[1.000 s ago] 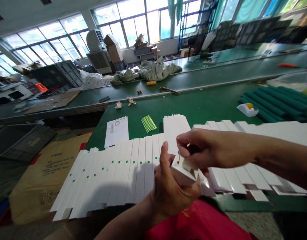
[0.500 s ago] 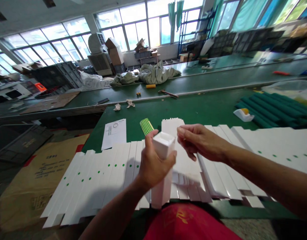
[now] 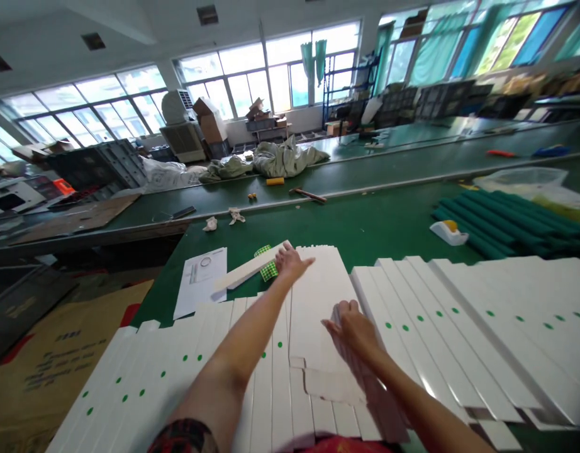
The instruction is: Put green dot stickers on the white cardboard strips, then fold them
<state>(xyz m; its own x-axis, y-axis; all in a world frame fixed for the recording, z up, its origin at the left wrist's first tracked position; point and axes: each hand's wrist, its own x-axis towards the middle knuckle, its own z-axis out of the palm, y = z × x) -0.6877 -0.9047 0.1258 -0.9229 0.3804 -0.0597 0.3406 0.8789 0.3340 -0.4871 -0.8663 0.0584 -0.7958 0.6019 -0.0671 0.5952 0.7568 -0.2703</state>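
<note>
**Folded box moved from upright in hand to flat on the table**

The white box (image 3: 250, 272), held upright in the left hand (image 3: 292, 263) half a second ago, now lies flat toward the tabletop's (image 3: 379, 220) left edge, across a green sticker sheet (image 3: 270, 272). Its long axis slants from that hand's fingers leftward and nearer the person. The left hand touches its far end, but grip or release is unclear. The right hand (image 3: 353, 327), farther off, rests loose, bent fingers on the stack of flat blanks (image 3: 321, 289), clasping nothing.

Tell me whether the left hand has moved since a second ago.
Yes. The left hand has gone forward, up to the green sticker sheet, with the white box lying across it.
</note>
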